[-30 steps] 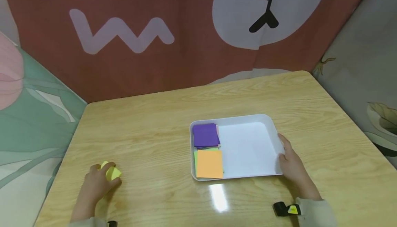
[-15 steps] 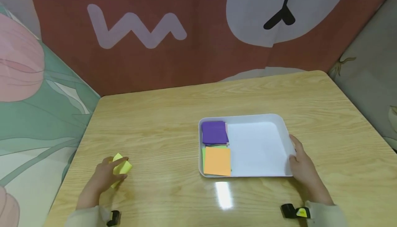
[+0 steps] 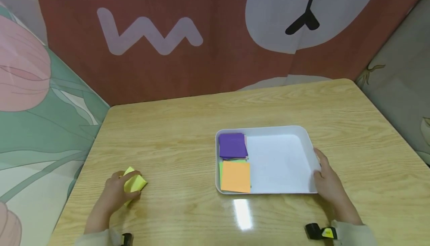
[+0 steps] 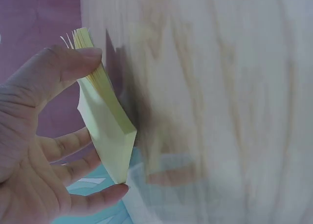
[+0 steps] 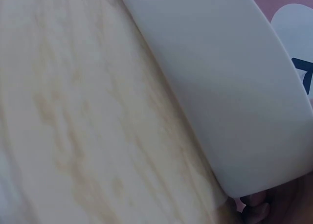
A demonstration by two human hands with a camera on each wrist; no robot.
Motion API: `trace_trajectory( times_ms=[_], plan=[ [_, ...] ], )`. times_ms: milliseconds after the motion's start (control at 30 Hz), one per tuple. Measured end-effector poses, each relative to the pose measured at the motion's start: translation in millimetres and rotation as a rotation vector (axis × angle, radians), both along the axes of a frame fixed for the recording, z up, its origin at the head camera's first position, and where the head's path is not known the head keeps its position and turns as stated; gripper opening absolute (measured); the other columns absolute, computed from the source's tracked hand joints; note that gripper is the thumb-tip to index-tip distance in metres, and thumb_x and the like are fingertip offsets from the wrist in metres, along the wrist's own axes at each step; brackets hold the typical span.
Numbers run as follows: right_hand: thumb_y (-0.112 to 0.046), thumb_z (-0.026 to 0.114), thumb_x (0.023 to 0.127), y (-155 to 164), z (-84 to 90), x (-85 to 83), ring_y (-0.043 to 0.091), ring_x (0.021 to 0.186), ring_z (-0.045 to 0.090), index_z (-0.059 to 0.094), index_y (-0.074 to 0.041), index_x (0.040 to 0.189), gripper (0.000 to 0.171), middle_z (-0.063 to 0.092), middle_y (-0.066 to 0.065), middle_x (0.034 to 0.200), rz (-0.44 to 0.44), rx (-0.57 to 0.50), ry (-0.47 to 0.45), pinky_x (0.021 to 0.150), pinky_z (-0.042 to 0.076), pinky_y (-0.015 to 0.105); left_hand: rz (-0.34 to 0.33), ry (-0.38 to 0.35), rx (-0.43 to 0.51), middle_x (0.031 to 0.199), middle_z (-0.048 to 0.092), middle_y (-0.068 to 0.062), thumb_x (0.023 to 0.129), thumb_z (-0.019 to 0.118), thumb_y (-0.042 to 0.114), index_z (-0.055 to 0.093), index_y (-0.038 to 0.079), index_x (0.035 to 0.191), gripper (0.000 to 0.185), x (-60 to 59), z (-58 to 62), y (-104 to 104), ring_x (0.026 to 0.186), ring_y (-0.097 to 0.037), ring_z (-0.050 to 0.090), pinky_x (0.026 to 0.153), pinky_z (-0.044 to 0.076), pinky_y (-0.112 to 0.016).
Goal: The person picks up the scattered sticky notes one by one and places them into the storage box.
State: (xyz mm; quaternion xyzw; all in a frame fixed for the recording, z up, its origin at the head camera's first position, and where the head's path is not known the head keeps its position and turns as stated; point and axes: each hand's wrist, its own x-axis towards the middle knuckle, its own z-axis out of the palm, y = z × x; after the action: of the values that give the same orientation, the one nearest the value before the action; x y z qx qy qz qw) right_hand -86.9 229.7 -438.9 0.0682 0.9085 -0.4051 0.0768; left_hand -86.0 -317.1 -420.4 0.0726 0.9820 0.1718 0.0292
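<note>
My left hand (image 3: 114, 192) holds a yellow sticky-note pad (image 3: 135, 183) at the left side of the table. In the left wrist view the thumb presses one edge of the sticky-note pad (image 4: 105, 123), where several sheets fan apart, and fingertips support its opposite side. The pad is tilted, close over the wood. At the right, my right hand (image 3: 328, 177) grips the short side of a white tray (image 3: 279, 160), thumb at the rim. The right wrist view shows the tray's outer wall (image 5: 220, 87) and only a few fingers at the bottom corner.
Inside the tray's left end lie a purple stack of square notes (image 3: 232, 145) and an orange one (image 3: 236, 177), with green and pink edges beneath. The wooden table (image 3: 178, 134) ends at a brown wall hanging (image 3: 161, 74) behind and a floral covering (image 3: 74, 126) on the left.
The head view has swung a little, shifting everything rightward. The yellow pad has turned in my left hand and shows more of its face, then edges slightly right. My right hand keeps its hold on the tray.
</note>
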Motion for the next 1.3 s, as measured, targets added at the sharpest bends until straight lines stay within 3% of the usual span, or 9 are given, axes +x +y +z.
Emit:
trace_trajectory(
  times_ms=[300, 900, 1300],
  plan=[
    [-0.001, 0.022, 0.087, 0.4, 0.4, -0.8, 0.054, 0.108, 0.028, -0.005, -0.009, 0.138, 0.058, 0.023, 0.042, 0.123, 0.007, -0.005, 0.001, 0.080, 0.028, 0.061, -0.041, 0.107, 0.009, 0.101, 0.042, -0.038, 0.057, 0.077, 0.013, 0.058, 0.005, 0.107, 0.054, 1.0, 6.2, 11.0, 0.085, -0.053, 0.044, 0.064, 0.037, -0.060],
    [0.000, 0.023, 0.088, -1.8, 3.5, -0.9, 0.053, 0.107, 0.031, -0.004, -0.008, 0.138, 0.057, 0.026, 0.042, 0.121, 0.008, -0.002, 0.004, 0.080, 0.029, 0.060, -0.067, 0.110, 0.038, 0.109, 0.040, -0.033, 0.061, 0.076, 0.014, 0.056, 0.007, 0.111, 0.055, 2.3, 15.3, 37.9, 0.091, -0.051, 0.040, 0.063, 0.040, -0.058],
    [0.001, 0.024, 0.087, 0.7, -1.1, 1.1, 0.052, 0.103, 0.035, -0.002, -0.007, 0.138, 0.058, 0.029, 0.042, 0.118, -0.001, 0.004, 0.020, 0.077, 0.031, 0.058, -0.165, 0.166, 0.059, 0.115, 0.039, -0.029, 0.061, 0.076, 0.014, 0.055, 0.010, 0.114, 0.057, -1.7, 21.9, 63.7, 0.098, -0.049, 0.039, 0.065, 0.039, -0.060]
  ],
)
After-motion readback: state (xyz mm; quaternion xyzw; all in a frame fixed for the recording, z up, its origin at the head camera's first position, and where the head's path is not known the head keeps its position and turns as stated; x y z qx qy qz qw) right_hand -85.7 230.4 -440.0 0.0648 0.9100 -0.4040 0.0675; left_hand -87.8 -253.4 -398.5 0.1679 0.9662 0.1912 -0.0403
